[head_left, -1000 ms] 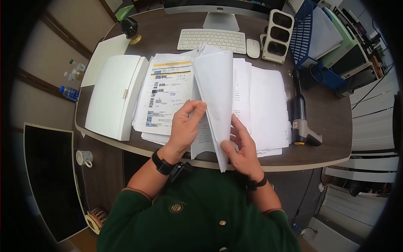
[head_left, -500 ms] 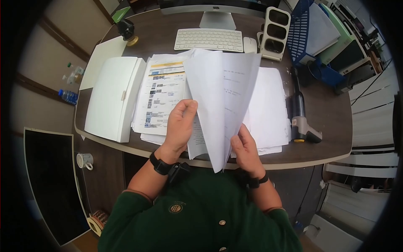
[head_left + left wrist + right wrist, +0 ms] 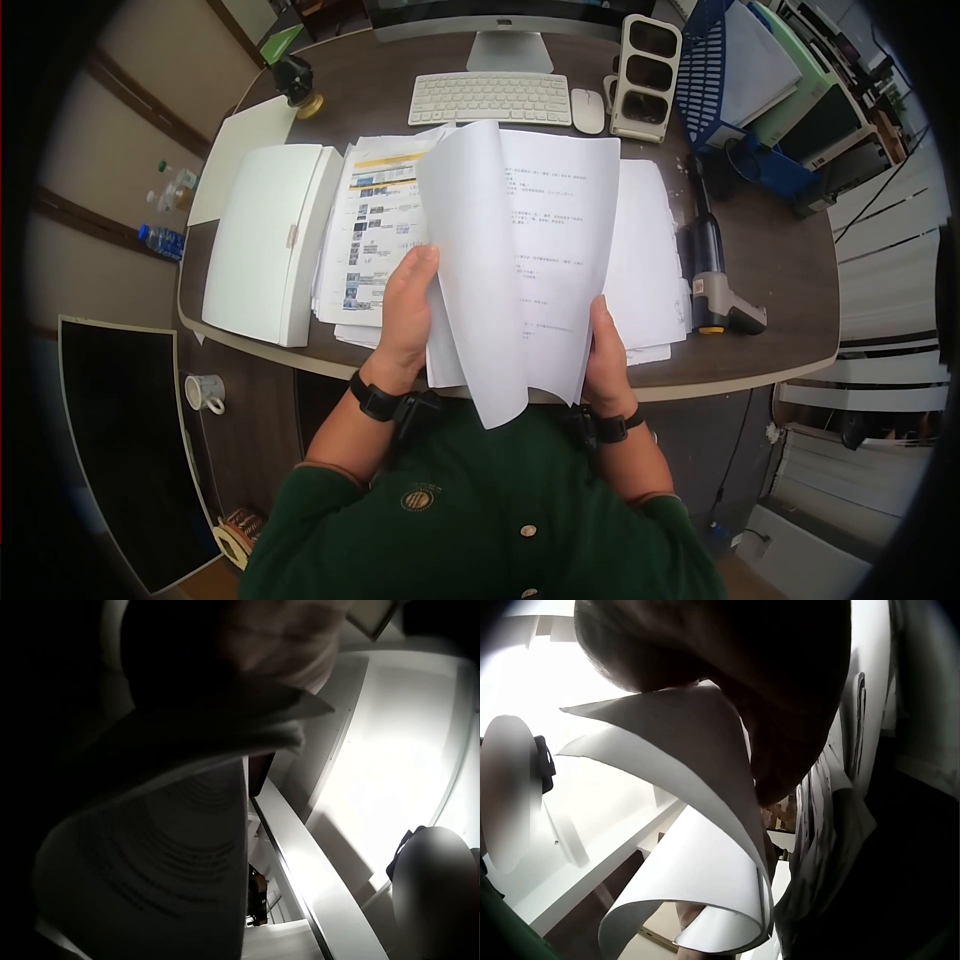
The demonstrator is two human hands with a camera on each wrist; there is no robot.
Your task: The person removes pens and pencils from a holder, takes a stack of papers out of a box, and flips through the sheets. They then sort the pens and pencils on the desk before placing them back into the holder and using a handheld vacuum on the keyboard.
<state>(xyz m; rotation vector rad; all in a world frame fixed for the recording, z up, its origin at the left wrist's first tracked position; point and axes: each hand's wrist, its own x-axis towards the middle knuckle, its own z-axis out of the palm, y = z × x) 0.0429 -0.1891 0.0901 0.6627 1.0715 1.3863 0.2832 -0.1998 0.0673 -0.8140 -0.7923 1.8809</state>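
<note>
Both hands hold a sheaf of printed paper sheets [image 3: 562,250] above the front edge of the desk. My left hand [image 3: 408,310] pinches the left side, where a blank-backed page bows over toward it. At the right edge my right hand [image 3: 606,355] grips the sheets, thumb along the margin and fingers hidden behind. Lines of dark text show on the right-hand page. Seen from the right wrist, the sheets [image 3: 705,780] curl into a loop beneath the hand. In the dim left wrist view, printed lines run across a hanging page [image 3: 165,847].
Under the sheaf lie a color-printed stack [image 3: 375,240] on the left and white papers [image 3: 648,255] on the right. A white box file [image 3: 265,245] stands at left, a black handheld device [image 3: 712,270] at right. Keyboard [image 3: 490,98] and mouse [image 3: 588,111] sit behind.
The sheaf has gone from nearly edge-on to spread open, showing a text page. One page has swung left. My right hand has shifted right along with the sheets' edge, the left hand slightly left.
</note>
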